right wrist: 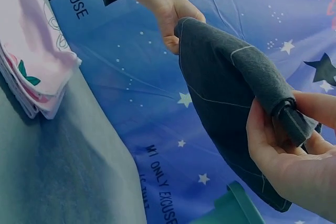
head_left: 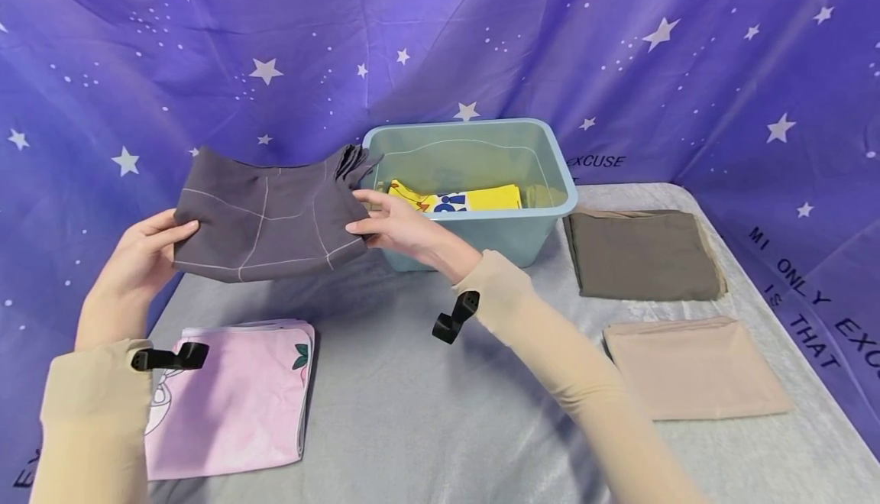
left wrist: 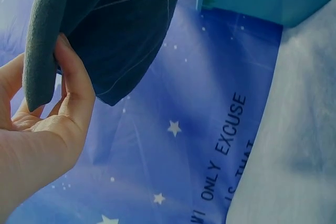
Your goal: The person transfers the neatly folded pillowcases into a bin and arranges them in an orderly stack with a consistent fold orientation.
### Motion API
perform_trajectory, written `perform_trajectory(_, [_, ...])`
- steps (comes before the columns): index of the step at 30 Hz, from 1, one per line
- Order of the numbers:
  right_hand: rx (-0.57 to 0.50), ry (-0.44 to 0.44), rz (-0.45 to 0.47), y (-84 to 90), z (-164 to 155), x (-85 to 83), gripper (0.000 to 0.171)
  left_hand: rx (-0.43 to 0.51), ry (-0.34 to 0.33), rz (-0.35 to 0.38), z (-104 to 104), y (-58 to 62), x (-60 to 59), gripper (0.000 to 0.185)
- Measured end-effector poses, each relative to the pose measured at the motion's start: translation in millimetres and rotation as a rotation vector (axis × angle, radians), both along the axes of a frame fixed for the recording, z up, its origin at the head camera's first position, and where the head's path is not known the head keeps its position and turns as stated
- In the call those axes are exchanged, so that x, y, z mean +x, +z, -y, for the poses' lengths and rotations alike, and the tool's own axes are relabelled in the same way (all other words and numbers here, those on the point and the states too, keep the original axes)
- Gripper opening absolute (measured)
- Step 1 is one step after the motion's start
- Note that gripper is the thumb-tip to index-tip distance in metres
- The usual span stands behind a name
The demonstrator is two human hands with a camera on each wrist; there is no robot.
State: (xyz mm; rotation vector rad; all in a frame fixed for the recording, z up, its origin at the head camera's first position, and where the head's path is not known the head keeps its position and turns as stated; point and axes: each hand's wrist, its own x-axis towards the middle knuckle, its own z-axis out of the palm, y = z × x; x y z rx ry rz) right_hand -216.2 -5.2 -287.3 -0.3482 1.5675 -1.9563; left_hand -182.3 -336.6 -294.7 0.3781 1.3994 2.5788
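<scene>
Between my two hands a dark grey folded cloth (head_left: 275, 221) with thin white grid lines hangs in the air, left of the bin. My left hand (head_left: 147, 248) pinches its left end, thumb in front and fingers behind. At the other end, my right hand (head_left: 399, 225) grips the cloth, where several folded layers bunch up, also seen in the right wrist view beside the right fingers (right wrist: 262, 135). The blue-green plastic bin (head_left: 474, 240) stands just behind my right hand. Inside it lies a yellow printed cloth (head_left: 491, 198).
On the grey-covered table (head_left: 385, 412), a folded pink cloth (head_left: 234, 412) lies at the front left. A folded brown-grey cloth (head_left: 639, 256) and a folded beige cloth (head_left: 697, 370) lie on the right. A purple star-printed curtain (head_left: 412, 38) hangs behind and along the sides.
</scene>
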Motion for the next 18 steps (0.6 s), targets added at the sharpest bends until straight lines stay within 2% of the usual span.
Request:
perform_trajectory(10, [-0.060,-0.040,0.018,4.3,-18,-3.3,0.056,-0.022,0.017,0.011,-20,4.4,-10.7,0.037])
perform_trajectory(18, [-0.121,-0.049,0.005,7.3,-38,-6.4,0.048,-0.018,-0.006,0.003,-39,6.8,-20.9,0.036])
